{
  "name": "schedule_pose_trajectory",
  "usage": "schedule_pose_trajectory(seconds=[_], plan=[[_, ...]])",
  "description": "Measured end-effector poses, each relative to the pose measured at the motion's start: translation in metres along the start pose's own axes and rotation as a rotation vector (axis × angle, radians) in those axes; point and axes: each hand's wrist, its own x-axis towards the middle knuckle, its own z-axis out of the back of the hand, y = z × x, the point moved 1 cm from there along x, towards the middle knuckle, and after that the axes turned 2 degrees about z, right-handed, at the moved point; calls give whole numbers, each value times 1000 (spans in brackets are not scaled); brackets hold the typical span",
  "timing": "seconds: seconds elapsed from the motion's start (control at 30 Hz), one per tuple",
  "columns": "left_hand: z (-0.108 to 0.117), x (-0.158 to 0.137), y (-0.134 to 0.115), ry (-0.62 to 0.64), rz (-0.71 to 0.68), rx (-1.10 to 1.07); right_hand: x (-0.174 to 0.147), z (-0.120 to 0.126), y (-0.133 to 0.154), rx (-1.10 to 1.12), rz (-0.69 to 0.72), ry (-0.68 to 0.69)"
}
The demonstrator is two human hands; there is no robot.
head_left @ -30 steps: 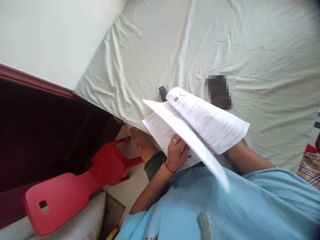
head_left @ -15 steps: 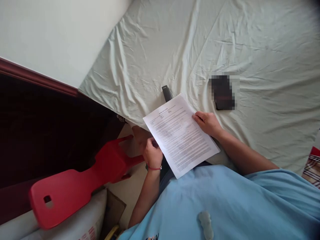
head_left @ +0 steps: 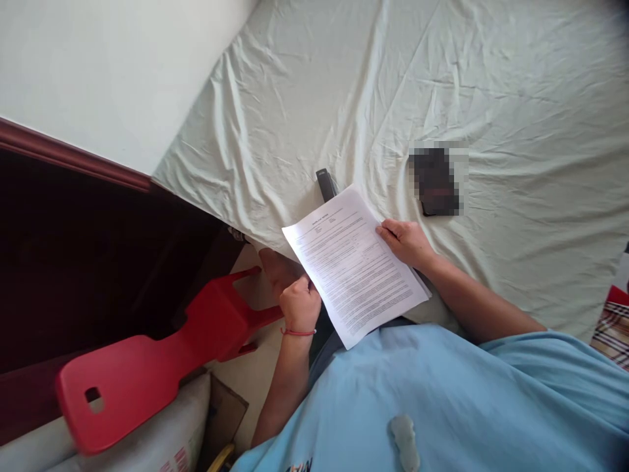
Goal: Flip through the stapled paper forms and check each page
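A small stack of printed paper sheets (head_left: 351,269) lies tilted over my lap and the edge of the bed. My right hand (head_left: 407,241) grips its right edge, thumb on top and the other fingers curled. At the left edge my left hand (head_left: 301,305) is closed, knuckles up, with the paper's margin at its fingers; the fingertips are hidden. Beyond the top of the sheets lies a slim black object that looks like a stapler (head_left: 325,184), its near end covered by the paper.
A light green sheet (head_left: 304,98) covers the bed. On it, to the right, rests a dark, pixelated flat object (head_left: 437,183). A red plastic chair (head_left: 132,377) stands at lower left, beside dark wooden furniture (head_left: 98,262) and a white sack (head_left: 187,419).
My left hand has rolled over, knuckles now up, and closed against the paper's left edge. The right hand keeps its grip, and the sheets have barely moved.
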Motion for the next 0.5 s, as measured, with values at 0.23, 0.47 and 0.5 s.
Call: schedule_pose_trajectory(seconds=[0.23,0.47,0.5], plan=[[13,-7,-3,76,-23,78,0,0,1,-3,8,0],[7,-16,4,-213,-186,-346,0,0,1,-17,1,3],[9,-18,2,-245,-214,-389,0,0,1,-16,0,4]])
